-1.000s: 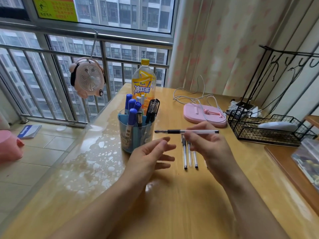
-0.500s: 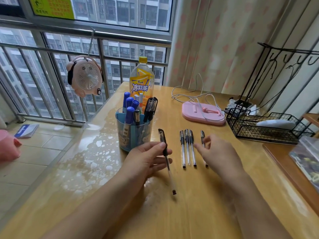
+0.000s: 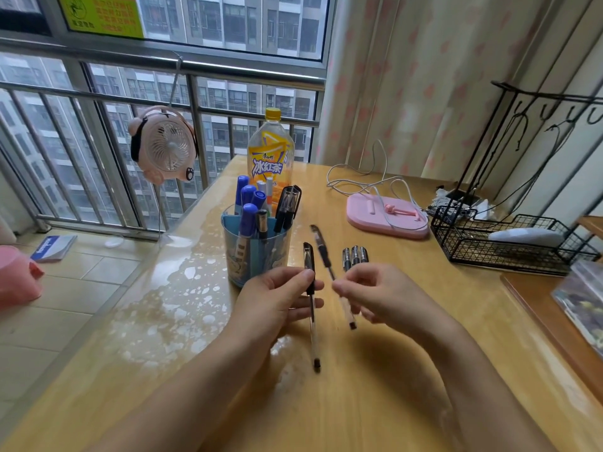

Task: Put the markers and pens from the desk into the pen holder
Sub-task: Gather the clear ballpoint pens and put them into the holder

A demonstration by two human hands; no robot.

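A blue pen holder [image 3: 241,256] stands on the wooden desk [image 3: 375,386], filled with several blue markers and black pens. My left hand [image 3: 277,301] pinches a black-capped clear pen [image 3: 311,321], cap end up, just right of the holder. My right hand [image 3: 381,295] holds a second black-capped pen [image 3: 323,249], tilted with its cap toward the holder. Three more pens [image 3: 355,256] lie side by side on the desk behind my right hand, partly hidden by it.
A yellow drink bottle [image 3: 269,158] stands behind the holder. A pink stand [image 3: 385,220] with a white cable lies at the back. A black wire basket [image 3: 509,243] sits at the right. A pink fan [image 3: 163,145] hangs on the window rail.
My right hand passed one pen to my left hand, then picked a second pen up from the row on the desk. Both hands now hold a pen near the holder.
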